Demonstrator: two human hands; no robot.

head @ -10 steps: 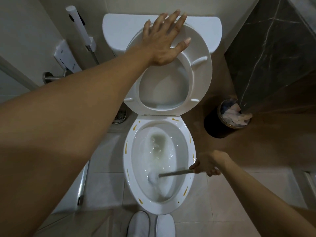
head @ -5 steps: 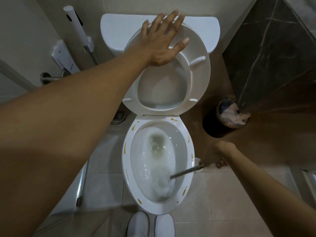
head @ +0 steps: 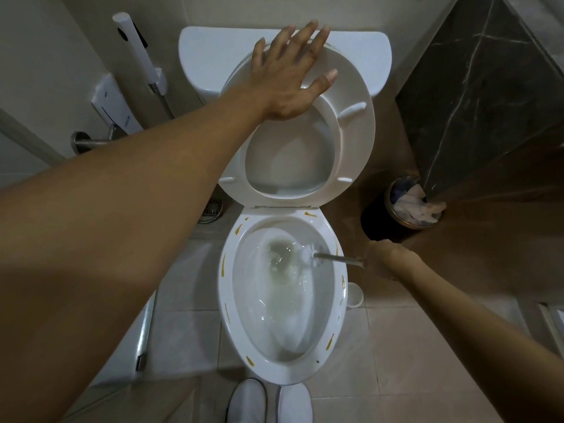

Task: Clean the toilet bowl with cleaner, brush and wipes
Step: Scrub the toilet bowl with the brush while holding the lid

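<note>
A white toilet bowl (head: 226, 303) stands open below me, its rim dotted with yellow-brown smears and its water foamy. The raised seat (head: 355, 138) leans back against the cistern (head: 210, 56). My left hand (head: 290, 74) lies flat on the top of that seat with straight, spread fingers. My right hand (head: 383, 259) grips the metal handle of the toilet brush (head: 317, 254) just outside the right rim. The white brush head sits inside the bowl at its upper right, near the water.
A black bin (head: 381, 221) full of crumpled tissue stands right of the toilet by a dark marble wall (head: 488, 87). A white brush holder (head: 355, 296) sits on the floor beside the bowl. A bidet sprayer (head: 137, 47) hangs on the left wall. White slippers (head: 247, 401) are at the bottom.
The brush head swept from the lower middle of the bowl up to its upper right side. My right hand moved up and away with the handle. The left hand stayed on the seat.
</note>
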